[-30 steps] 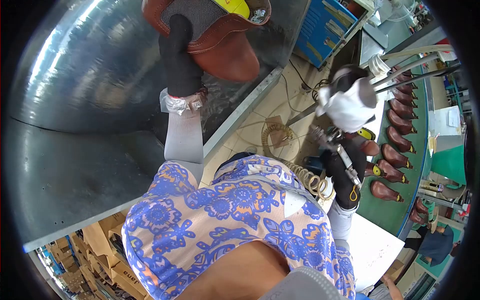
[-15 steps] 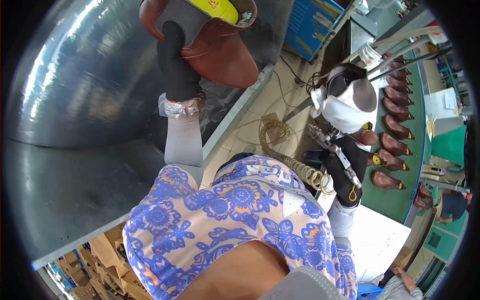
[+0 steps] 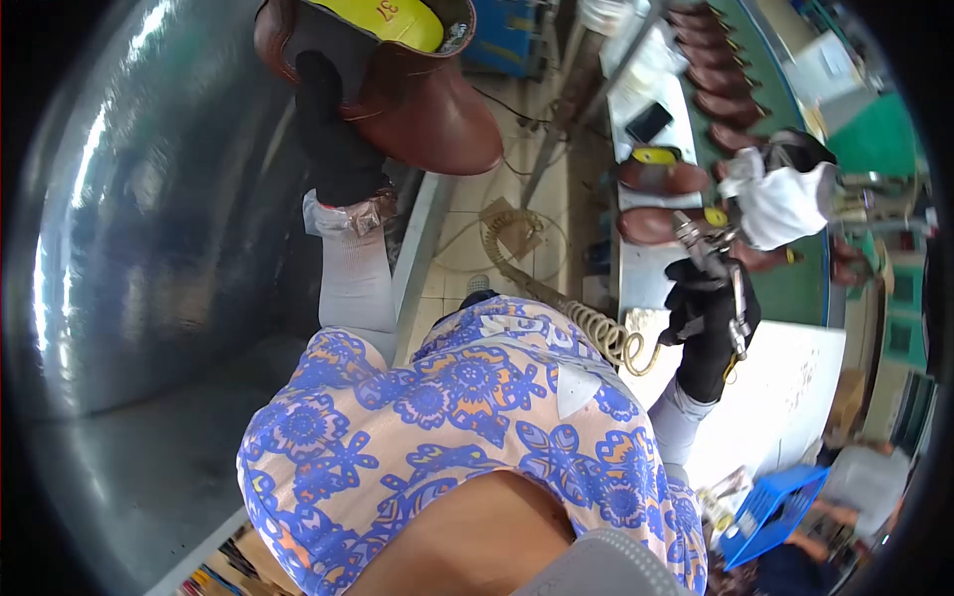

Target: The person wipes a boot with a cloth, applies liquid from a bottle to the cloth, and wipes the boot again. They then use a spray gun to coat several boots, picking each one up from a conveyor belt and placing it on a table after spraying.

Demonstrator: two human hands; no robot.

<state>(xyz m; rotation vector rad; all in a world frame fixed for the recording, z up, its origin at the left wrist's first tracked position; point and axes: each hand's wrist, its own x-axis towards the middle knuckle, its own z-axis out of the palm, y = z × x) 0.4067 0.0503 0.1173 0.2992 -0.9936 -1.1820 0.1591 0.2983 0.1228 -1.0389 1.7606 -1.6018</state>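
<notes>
In a black glove, my left hand point(image 3: 333, 139) grips a brown leather shoe point(image 3: 427, 114) at the upper left. The shoe has a yellow insole point(image 3: 397, 20) marked 37, and its toe points right. On the right side my right hand point(image 3: 708, 313), also black-gloved, is closed around a metal spray gun point(image 3: 737, 298). The gun's cup point(image 3: 790, 204) is wrapped in white cloth and dark inside. Just beyond the gun's front, two brown shoes point(image 3: 651, 225) lie on a narrow white surface, one behind the other. Parts of the gun's grip are hidden by my fingers.
A dark, shiny metal booth point(image 3: 179, 248) curves along the left. A coiled air hose point(image 3: 596, 323) runs near my waist. Several brown shoes point(image 3: 725, 79) line a green conveyor point(image 3: 770, 60). A phone point(image 3: 649, 121), a blue crate point(image 3: 775, 512) and another person point(image 3: 870, 487) are at the right.
My right hand has moved right with the spray gun, away from the booth. The view has shifted, uncovering the phone and the shoes on the white surface. My left hand still grips its shoe.
</notes>
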